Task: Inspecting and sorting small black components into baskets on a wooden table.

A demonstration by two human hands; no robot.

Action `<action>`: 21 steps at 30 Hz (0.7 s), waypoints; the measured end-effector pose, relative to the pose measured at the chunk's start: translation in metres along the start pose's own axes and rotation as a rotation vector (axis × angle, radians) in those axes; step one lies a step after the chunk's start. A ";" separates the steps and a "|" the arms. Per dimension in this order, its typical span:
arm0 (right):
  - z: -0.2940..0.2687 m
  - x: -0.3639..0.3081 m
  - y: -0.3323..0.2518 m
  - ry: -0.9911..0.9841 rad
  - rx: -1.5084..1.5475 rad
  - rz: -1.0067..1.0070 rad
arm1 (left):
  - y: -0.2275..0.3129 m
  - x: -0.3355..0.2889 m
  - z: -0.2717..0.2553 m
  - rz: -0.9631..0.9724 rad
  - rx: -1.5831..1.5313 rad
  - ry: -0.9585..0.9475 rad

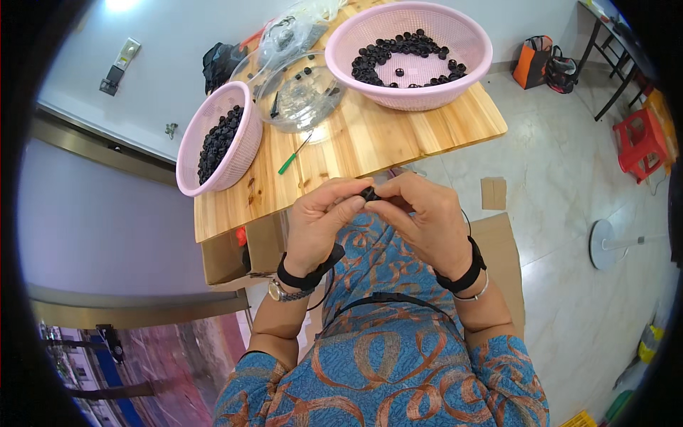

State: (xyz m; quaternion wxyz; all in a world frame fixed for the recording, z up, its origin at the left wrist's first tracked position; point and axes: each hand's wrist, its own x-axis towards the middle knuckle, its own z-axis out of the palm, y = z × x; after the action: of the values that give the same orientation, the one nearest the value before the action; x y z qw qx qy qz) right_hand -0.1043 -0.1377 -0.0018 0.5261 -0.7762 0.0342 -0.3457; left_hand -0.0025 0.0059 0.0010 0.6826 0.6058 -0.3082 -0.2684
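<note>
Between the fingertips of both hands is a small round black part [368, 193], held above my lap just off the table's near edge. My left hand [321, 217] pinches it from the left with thumb and forefinger. From the other side my right hand [420, 213] closes thumb and forefinger on it. The fingers cover much of the part, so its exact kind does not show. Past the hands lies a screwdriver [288, 163] with a green handle on the wooden table [356, 142].
A pink basket [334, 53] of black round parts stands at the back; a smaller pink basket [249, 135] of black pieces leans at the left. Between them is a clear plastic tray [284, 121] with scattered bits. A cardboard box [220, 260] sits below the table; a red stool [640, 146] is far right.
</note>
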 end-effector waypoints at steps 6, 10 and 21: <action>-0.006 0.001 0.003 -0.137 0.157 0.142 | 0.015 0.000 -0.003 0.044 0.159 -0.140; -0.014 0.009 0.003 -0.338 0.178 0.224 | 0.018 -0.001 -0.011 0.074 0.315 -0.246; -0.008 0.009 0.019 -0.521 0.047 -0.075 | 0.014 -0.006 -0.025 -0.024 0.328 -0.330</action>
State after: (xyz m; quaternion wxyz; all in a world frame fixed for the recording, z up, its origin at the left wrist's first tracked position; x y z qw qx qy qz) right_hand -0.0962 -0.1563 -0.0114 0.5219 -0.8273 -0.1393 -0.1541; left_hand 0.0121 0.0284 0.0120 0.5121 0.6602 -0.4479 -0.3183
